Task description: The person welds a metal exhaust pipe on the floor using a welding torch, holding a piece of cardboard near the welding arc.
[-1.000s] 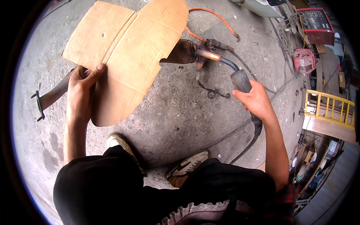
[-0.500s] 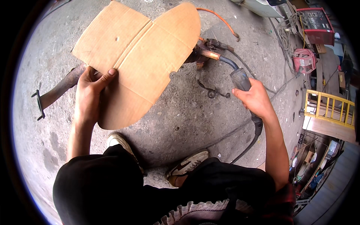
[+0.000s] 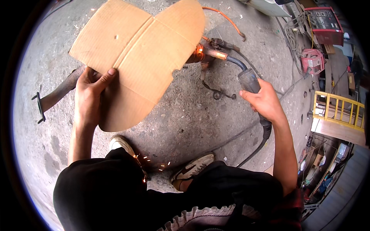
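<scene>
My left hand pinches the lower left edge of a creased cardboard sheet, thumb on top. The sheet is held up over a rusty metal pipe and hides its middle. In my right hand is a welding torch, fingers wrapped round its black handle. Its copper nozzle points left at the rusty metal just past the cardboard's right edge. That metal glows orange beside the nozzle. The exact weld spot is hidden behind the sheet.
Sparks fly near my shoes. The torch cable runs down past my right knee. An orange hose lies on the concrete floor. At right are a red welding machine, a pink-red unit and a yellow rack.
An orange glow has appeared at the nozzle, and sparks now scatter by my shoes. The cardboard has shifted slightly up and left with my left hand. My right hand has barely moved.
</scene>
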A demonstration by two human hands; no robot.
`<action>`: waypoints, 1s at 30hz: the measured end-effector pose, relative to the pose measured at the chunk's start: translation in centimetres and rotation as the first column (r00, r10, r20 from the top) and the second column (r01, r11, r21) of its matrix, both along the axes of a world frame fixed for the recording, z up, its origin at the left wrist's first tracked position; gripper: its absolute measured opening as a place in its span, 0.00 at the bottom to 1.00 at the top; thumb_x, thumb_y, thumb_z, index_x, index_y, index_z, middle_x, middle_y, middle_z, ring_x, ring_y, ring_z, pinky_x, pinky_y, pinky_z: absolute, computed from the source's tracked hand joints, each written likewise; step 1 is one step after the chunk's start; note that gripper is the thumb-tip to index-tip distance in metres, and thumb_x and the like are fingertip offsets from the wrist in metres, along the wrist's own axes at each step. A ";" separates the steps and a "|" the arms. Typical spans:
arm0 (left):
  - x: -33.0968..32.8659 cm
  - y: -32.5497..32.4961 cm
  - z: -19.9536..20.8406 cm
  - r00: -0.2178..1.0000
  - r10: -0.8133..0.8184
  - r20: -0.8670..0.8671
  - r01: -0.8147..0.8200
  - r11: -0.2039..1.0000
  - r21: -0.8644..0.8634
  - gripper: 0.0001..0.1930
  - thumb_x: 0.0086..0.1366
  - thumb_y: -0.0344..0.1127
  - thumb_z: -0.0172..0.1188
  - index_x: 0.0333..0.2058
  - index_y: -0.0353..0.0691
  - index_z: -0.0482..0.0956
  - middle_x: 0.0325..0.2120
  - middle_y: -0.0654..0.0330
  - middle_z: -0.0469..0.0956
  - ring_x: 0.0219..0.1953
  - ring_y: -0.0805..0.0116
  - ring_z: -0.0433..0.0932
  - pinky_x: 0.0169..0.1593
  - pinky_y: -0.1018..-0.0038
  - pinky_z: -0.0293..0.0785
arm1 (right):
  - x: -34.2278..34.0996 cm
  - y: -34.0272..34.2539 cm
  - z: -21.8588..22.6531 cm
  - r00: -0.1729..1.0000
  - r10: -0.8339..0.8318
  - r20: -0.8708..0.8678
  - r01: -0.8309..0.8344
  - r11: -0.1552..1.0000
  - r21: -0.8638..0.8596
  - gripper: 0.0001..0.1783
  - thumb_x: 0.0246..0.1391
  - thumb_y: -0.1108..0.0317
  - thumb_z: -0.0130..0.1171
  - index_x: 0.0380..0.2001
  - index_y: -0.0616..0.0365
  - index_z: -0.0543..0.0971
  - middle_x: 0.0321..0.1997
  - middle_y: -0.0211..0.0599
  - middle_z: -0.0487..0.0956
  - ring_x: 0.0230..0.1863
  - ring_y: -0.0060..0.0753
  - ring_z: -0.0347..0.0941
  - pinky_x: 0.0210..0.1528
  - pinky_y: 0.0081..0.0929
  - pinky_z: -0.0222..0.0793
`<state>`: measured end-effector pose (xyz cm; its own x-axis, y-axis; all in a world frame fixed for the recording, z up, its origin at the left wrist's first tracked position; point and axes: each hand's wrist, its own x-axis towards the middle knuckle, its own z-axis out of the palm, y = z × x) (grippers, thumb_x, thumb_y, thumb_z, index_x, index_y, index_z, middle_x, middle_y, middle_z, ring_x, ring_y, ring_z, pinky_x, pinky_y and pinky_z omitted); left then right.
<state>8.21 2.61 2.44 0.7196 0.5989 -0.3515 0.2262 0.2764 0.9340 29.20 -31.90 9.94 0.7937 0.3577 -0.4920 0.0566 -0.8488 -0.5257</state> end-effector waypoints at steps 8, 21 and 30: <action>-0.7 1.7 -0.1 0.996 0.073 -0.043 -0.071 0.997 0.044 0.23 0.67 0.37 0.67 0.54 0.27 0.74 0.42 0.55 0.82 0.43 0.72 0.80 0.51 0.75 0.73 | 0.4 -0.4 -0.4 0.999 0.027 0.037 -0.025 0.998 -0.051 0.12 0.52 0.69 0.68 0.27 0.64 0.75 0.19 0.26 0.70 0.23 0.18 0.63 0.26 0.29 0.64; -0.2 0.3 0.4 0.998 -0.018 -0.066 0.016 0.999 -0.029 0.21 0.68 0.35 0.66 0.54 0.27 0.73 0.43 0.56 0.82 0.44 0.72 0.80 0.50 0.75 0.74 | 0.4 0.0 -0.5 0.999 0.033 0.029 -0.031 0.998 -0.048 0.11 0.51 0.69 0.67 0.26 0.64 0.75 0.19 0.26 0.71 0.23 0.18 0.63 0.27 0.29 0.64; 0.1 -0.3 -0.6 1.000 -0.004 -0.010 0.004 0.999 -0.034 0.21 0.67 0.34 0.67 0.53 0.28 0.73 0.41 0.54 0.82 0.39 0.70 0.82 0.46 0.74 0.77 | 0.4 0.1 -0.4 0.999 0.037 0.006 -0.037 0.998 -0.041 0.10 0.52 0.70 0.66 0.27 0.63 0.75 0.20 0.23 0.70 0.23 0.17 0.62 0.26 0.27 0.63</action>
